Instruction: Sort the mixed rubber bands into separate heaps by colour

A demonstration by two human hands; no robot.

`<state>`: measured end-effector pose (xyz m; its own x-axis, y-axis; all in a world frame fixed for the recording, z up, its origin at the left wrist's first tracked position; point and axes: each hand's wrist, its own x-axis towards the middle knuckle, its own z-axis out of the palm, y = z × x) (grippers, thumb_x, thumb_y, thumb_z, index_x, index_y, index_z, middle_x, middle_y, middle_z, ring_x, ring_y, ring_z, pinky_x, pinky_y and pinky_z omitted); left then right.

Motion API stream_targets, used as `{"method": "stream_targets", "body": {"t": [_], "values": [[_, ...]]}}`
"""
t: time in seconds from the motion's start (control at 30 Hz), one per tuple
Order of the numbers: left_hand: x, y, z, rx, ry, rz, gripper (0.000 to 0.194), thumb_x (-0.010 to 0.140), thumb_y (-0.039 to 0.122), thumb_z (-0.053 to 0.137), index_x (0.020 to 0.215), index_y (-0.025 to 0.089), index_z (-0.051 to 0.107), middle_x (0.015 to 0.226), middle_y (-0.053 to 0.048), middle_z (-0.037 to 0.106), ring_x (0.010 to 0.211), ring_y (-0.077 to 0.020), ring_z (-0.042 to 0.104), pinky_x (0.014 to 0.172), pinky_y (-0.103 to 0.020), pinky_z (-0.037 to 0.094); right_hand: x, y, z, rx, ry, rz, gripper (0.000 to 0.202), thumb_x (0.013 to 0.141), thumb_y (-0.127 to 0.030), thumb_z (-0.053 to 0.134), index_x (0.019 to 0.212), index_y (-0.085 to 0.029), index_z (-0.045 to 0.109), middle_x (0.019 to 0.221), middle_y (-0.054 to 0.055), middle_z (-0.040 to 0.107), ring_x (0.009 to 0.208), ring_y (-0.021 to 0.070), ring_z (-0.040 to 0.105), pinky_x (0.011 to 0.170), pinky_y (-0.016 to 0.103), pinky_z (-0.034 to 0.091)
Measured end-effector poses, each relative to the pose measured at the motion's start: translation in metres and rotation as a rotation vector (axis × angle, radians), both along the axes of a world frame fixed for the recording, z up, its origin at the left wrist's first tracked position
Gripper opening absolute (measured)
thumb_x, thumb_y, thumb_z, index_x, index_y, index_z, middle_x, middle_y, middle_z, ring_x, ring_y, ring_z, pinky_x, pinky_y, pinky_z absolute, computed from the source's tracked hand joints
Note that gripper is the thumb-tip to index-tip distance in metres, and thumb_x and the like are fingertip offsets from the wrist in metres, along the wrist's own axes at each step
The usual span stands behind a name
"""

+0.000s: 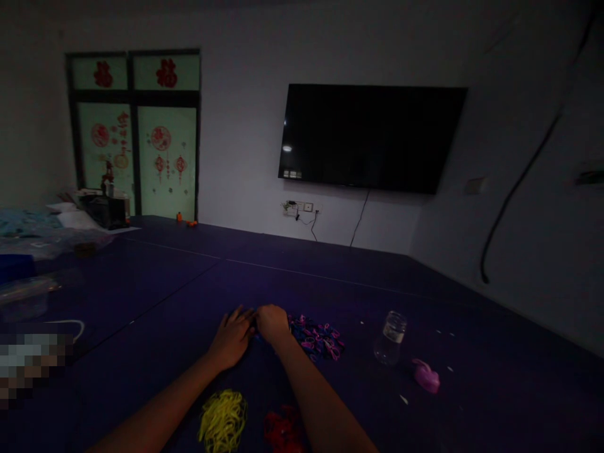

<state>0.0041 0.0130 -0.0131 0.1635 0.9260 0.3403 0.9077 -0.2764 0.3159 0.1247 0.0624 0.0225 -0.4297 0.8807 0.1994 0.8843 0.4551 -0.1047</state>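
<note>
My left hand (233,338) lies palm down on the dark purple table (155,352), its fingers stretched out and spread. Close against its fingertips is my right hand (272,323), with the fingers curled in; whatever they hold is hidden or too small to name. To the right of my right hand lies a loose pile of small pink, blue and dark loops (321,340), partly covered by that hand. Nearer to me, between my forearms, are a heap of yellow strings (221,420) and a heap of red strings (284,431), the red one partly behind my right forearm.
A clear jar (391,340) and a pink object (426,376) stand to the right, with white scraps (404,399) around. At the left are a clear plastic container (26,299) and bags. A television (372,138) hangs on the far wall.
</note>
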Motion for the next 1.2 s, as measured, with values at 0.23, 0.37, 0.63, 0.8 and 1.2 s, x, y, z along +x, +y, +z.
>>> {"method": "stream_targets", "body": {"t": [0.23,0.37,0.63,0.8,1.2], "values": [[-0.003,0.004,-0.004,-0.024,-0.065,-0.021,0.041,0.092,0.025,0.030,0.128,0.026,0.049,0.134,-0.006,0.052,0.132,-0.0252,0.034,0.106,-0.056,0.021,0.004,0.003,-0.003,0.026,-0.015,0.009,0.029,0.084,-0.020,0.044,0.094,-0.016,0.071,0.094,0.017,0.070,0.090,0.0272,0.065,0.073,0.033,0.047],[-0.006,0.008,-0.008,0.006,-0.162,-0.006,0.042,0.094,0.032,0.026,0.131,0.025,0.045,0.133,-0.008,0.054,0.126,-0.0223,0.042,0.107,-0.053,0.021,0.006,0.003,-0.003,0.030,-0.003,0.025,0.029,0.084,-0.022,0.043,0.095,-0.017,0.070,0.095,0.016,0.070,0.090,0.0262,0.065,0.072,0.031,0.046],[-0.011,0.015,-0.010,0.178,-0.236,0.045,0.038,0.091,0.028,0.030,0.113,0.019,0.060,0.117,-0.010,0.064,0.113,-0.0222,0.054,0.099,-0.041,0.039,0.011,0.003,0.000,0.017,0.040,0.064,0.021,0.076,-0.024,0.053,0.084,-0.020,0.072,0.089,0.010,0.072,0.087,0.0224,0.065,0.069,0.026,0.044],[-0.008,0.011,-0.007,0.007,-0.077,0.079,0.037,0.085,0.018,0.039,0.115,0.023,0.059,0.131,-0.006,0.055,0.131,-0.0274,0.035,0.105,-0.054,0.027,0.014,0.005,0.001,-0.019,0.063,0.081,0.016,0.074,-0.030,0.058,0.080,-0.023,0.072,0.085,0.005,0.073,0.085,0.0192,0.066,0.068,0.023,0.043],[-0.002,0.001,0.003,-0.105,0.003,0.033,0.042,0.089,0.017,0.032,0.122,0.024,0.056,0.135,-0.006,0.051,0.134,-0.0274,0.030,0.106,-0.062,0.017,0.006,0.001,0.002,-0.061,0.097,0.009,0.021,0.075,-0.021,0.054,0.084,-0.017,0.073,0.092,0.013,0.071,0.090,0.0246,0.065,0.071,0.028,0.045]]}}
